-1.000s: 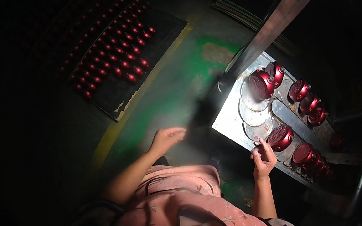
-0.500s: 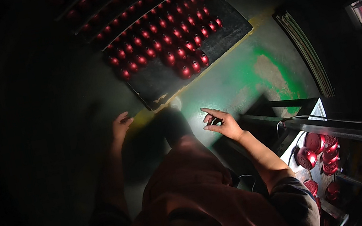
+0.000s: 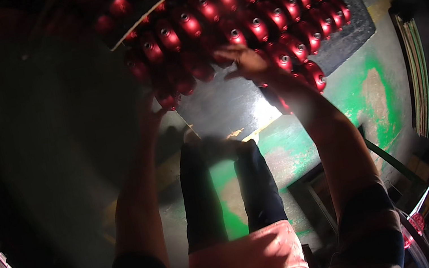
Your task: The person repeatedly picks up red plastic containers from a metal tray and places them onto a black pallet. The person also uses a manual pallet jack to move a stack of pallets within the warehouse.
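Observation:
Rows of glossy red rounded metal canisters (image 3: 257, 29), each with a small ringed opening, stand on a dark board (image 3: 221, 104) on the floor. My right hand (image 3: 249, 63) reaches over the front rows with fingers spread, slightly blurred, and grips nothing that I can see. In deep shadow at the board's left side is my left hand (image 3: 152, 116). Its fingers look apart, beside the front-left canister (image 3: 167, 98); whether they touch it is too dark to tell.
A pale strip (image 3: 169, 5) separates canister rows farther back. Flat boards (image 3: 416, 75) are stacked upright at the right. A dark metal frame (image 3: 317, 196) stands right of my legs, with red parts (image 3: 413, 229) near the lower right. The floor (image 3: 378, 99) has green patches.
My view has moved closer to the canisters, which now look larger. Both arms have stretched forward, bringing my right hand over the rows and my left to their left edge.

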{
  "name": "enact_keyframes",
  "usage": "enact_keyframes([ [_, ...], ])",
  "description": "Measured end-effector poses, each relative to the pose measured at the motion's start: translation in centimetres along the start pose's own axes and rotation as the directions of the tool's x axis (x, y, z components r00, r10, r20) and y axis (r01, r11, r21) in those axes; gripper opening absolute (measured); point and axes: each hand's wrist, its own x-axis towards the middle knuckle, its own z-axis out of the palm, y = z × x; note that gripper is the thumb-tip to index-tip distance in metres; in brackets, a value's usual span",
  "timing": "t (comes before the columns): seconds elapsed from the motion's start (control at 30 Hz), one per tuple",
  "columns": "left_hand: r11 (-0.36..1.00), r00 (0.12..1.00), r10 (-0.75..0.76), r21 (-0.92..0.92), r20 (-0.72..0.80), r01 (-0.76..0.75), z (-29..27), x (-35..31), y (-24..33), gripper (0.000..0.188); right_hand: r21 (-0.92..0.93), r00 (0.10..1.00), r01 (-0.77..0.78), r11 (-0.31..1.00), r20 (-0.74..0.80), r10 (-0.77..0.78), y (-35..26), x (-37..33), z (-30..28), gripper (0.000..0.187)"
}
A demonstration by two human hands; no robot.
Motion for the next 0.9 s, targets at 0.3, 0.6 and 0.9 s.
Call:
enact_keyframes([
  [0.3,0.961,0.986,0.143,-0.250,0.088,-0.117,3.4,6.2,0.5,0.050,0.035,0.939,0.141,0.989,0.312,-0.145,3.7,10.9,3.9,0.047],
  [0.6,0.981,0.982,-0.056,-0.173,0.178,0.088,3.3,7.1,3.1,0.040,-0.124,0.913,0.392,0.912,0.174,-0.369,3.4,10.8,7.0,0.023],
  [0.9,0.994,0.991,-0.037,-0.101,0.132,0.050,-2.5,-1.3,5.7,0.026,-0.309,0.933,0.353,0.883,0.050,-0.356,-3.4,3.0,5.8,0.030],
])
